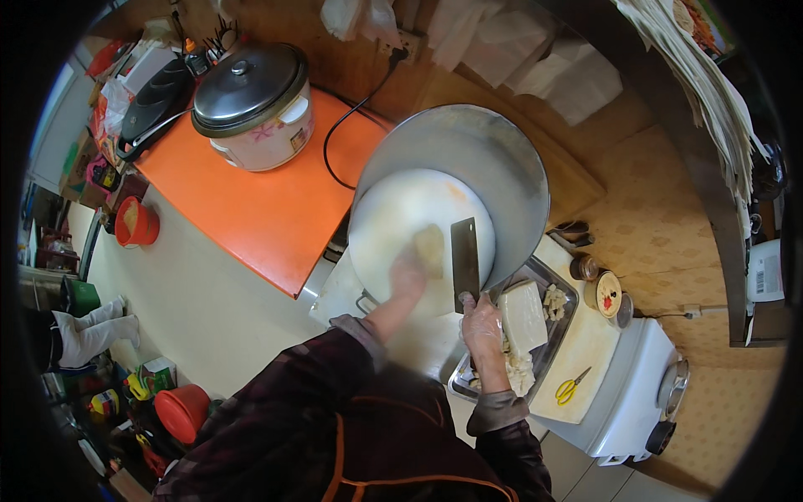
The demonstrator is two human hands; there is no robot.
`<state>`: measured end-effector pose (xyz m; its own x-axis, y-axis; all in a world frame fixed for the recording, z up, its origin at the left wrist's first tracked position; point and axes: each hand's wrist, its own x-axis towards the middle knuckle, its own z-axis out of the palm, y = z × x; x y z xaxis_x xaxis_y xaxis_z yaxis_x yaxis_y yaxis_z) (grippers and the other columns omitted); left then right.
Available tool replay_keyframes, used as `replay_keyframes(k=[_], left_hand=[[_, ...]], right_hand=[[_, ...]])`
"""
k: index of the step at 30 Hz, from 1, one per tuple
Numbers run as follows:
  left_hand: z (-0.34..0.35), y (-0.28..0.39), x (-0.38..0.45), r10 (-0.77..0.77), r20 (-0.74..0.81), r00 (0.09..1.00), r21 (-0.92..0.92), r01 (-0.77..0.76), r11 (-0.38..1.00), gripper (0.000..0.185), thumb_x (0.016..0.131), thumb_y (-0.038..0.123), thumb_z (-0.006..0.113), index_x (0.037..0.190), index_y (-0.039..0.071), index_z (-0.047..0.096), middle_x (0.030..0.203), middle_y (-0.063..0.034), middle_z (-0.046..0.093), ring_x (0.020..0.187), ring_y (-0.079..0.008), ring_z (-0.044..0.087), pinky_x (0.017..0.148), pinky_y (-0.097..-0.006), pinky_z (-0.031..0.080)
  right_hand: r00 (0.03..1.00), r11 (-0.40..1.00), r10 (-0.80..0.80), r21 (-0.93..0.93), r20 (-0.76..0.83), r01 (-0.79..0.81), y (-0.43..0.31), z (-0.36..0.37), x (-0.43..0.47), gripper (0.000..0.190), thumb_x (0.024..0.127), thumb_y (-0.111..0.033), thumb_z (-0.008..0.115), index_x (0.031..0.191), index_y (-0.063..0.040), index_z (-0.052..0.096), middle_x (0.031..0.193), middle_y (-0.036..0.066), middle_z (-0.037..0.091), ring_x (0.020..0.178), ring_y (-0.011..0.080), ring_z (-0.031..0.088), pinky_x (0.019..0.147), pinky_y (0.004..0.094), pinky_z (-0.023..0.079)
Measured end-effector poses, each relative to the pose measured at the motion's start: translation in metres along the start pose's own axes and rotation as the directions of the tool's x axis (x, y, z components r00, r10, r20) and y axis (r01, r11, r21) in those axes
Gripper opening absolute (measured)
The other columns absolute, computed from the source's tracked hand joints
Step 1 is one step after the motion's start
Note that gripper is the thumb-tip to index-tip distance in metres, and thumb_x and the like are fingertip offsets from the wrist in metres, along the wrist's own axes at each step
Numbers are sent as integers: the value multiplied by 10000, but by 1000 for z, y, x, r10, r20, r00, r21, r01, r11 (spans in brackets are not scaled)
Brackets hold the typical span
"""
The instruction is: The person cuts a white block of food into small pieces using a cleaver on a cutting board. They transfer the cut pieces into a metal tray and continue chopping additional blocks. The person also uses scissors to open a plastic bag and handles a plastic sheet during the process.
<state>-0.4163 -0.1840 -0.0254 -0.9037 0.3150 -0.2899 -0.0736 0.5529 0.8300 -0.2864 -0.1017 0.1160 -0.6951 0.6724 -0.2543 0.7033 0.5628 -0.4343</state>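
My right hand (pixel 482 323), in a clear plastic glove, grips the handle of a cleaver (pixel 465 260). Its broad blade points away from me over a round white surface (pixel 401 201) at the mouth of a large metal pot (pixel 502 150). My left hand (pixel 408 276) is blurred over that white surface, beside a beige piece (pixel 430 248); whether the fingers hold it is unclear. Below the right hand, a metal tray (pixel 568 314) carries a glossy white block (pixel 523 317), pale chunks (pixel 554 302) and white crumbled pieces (pixel 519 373).
Yellow-handled scissors (pixel 572 388), a jar (pixel 583 267) and an uncovered tub (pixel 603 295) lie right, near a white appliance (pixel 627 389). On the orange tabletop (pixel 251 207) stands a lidded electric cooker (pixel 254 106) with a black cord (pixel 332 141). Red buckets (pixel 182 411) are left.
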Motion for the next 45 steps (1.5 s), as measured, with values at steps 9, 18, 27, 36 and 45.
replay_keyframes(k=[9,18,27,36,45], left_hand=[[-7,5,3,-94,-52,994,-79,90,993,338,919,305,612,1046,11,721,1022,-259,693,957,-415,665,869,-449,523],[7,-4,15,-54,-26,998,71,56,996,360,877,358,655,799,15,729,858,-250,685,861,-430,653,794,-522,508],[21,-4,18,-84,-46,995,174,91,981,332,865,362,663,795,49,748,833,-195,708,763,-388,678,681,-478,534],[16,-25,23,-21,-27,999,144,24,989,362,903,408,625,871,72,755,884,-208,712,843,-394,688,792,-499,531],[5,-27,11,-63,-113,992,-205,39,978,294,911,275,649,879,-2,740,744,-216,674,630,-340,587,666,-399,503]], right_hand=[[994,993,-7,-114,108,20,-25,6,12,413,1038,-330,459,1018,74,546,945,352,665,939,544,634,853,578,505],[978,971,-111,-190,178,144,1,53,30,350,1032,-232,454,983,95,568,893,340,680,885,498,674,803,538,543],[973,957,-185,-200,138,211,8,77,64,359,1023,-237,440,977,82,597,930,341,676,889,476,681,813,524,550],[989,982,-43,-175,141,67,13,19,22,411,1027,-327,481,985,53,632,981,344,656,948,501,651,859,555,520],[986,981,-124,-136,110,139,-4,24,22,407,1020,-340,514,1016,63,567,911,355,664,909,536,649,822,571,524]])
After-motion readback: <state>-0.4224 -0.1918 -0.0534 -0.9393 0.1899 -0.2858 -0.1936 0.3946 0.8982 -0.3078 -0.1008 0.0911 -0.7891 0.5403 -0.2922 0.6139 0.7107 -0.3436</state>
